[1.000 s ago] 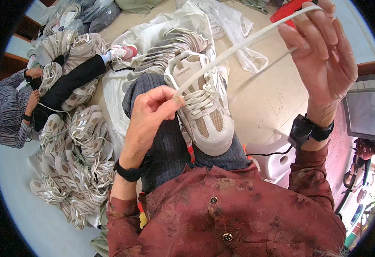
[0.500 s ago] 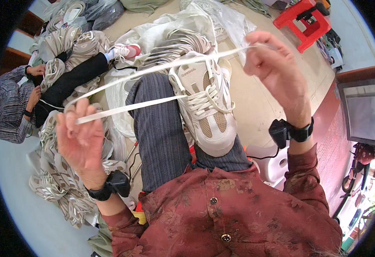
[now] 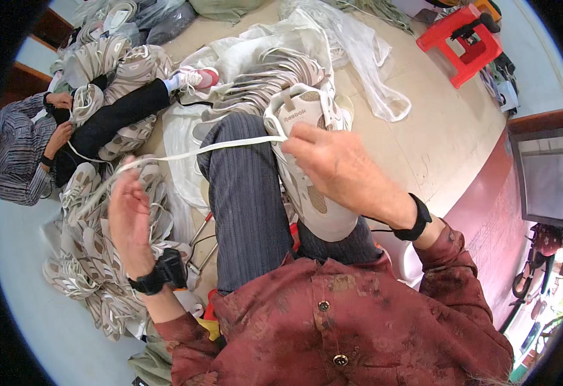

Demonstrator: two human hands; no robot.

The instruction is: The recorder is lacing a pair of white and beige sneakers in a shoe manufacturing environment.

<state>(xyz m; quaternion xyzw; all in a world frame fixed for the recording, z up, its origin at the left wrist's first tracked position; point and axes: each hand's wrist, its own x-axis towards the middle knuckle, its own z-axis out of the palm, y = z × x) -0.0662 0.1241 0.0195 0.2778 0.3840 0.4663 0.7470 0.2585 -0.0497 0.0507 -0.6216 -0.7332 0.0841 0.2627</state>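
A beige and white sneaker (image 3: 307, 209) rests across my lap, its toe toward me and its tongue pointing away. From the side of its upper, a flat white shoelace (image 3: 214, 147) stretches left over my knee. My left hand (image 3: 131, 219), a little blurred, is raised at the far end of that lace, its fingertips closed on it. Over the sneaker's lacing lies my right hand (image 3: 342, 167), thumb and fingers pinched at the eyelet edge where the lace comes out. It covers most of the crossed laces.
More sneakers lie heaped at my left (image 3: 91, 257). Beyond my knees a row of stacked shoe uppers (image 3: 275, 77) sits on white plastic sheeting (image 3: 384, 96). At far left a person (image 3: 27, 148) handles another sneaker. A red stool (image 3: 465, 48) stands at the far right.
My right hand has come down and left from the upper right onto the sneaker's lacing. The upper strand between my hands is gone; a single strand now runs from sneaker to left hand.
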